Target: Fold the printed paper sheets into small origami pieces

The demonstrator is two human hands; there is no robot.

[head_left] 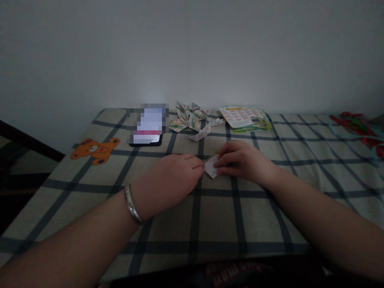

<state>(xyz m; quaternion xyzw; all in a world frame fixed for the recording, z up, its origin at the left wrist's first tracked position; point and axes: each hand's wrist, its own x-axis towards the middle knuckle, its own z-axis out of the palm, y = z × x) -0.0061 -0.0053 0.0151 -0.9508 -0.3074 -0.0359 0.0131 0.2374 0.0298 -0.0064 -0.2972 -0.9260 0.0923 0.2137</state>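
A small folded piece of printed paper (211,166) sits low over the checked tablecloth, between my two hands. My left hand (172,180), with a silver bracelet on its wrist, is closed at the paper's left corner; its fingertips are partly hidden behind the hand. From the right, my right hand (240,160) grips the same paper between thumb and fingers. Beyond the hands lies a loose heap of folded paper pieces (195,118) with similar print. To the right of that heap rests a stack of flat printed sheets (240,117).
A phone (147,127) with a lit, blurred screen lies at the back left. Nearer the left edge is an orange bear cutout (95,151). Red and green material (357,126) lies at the far right. Behind the table (168,236) stands a plain wall.
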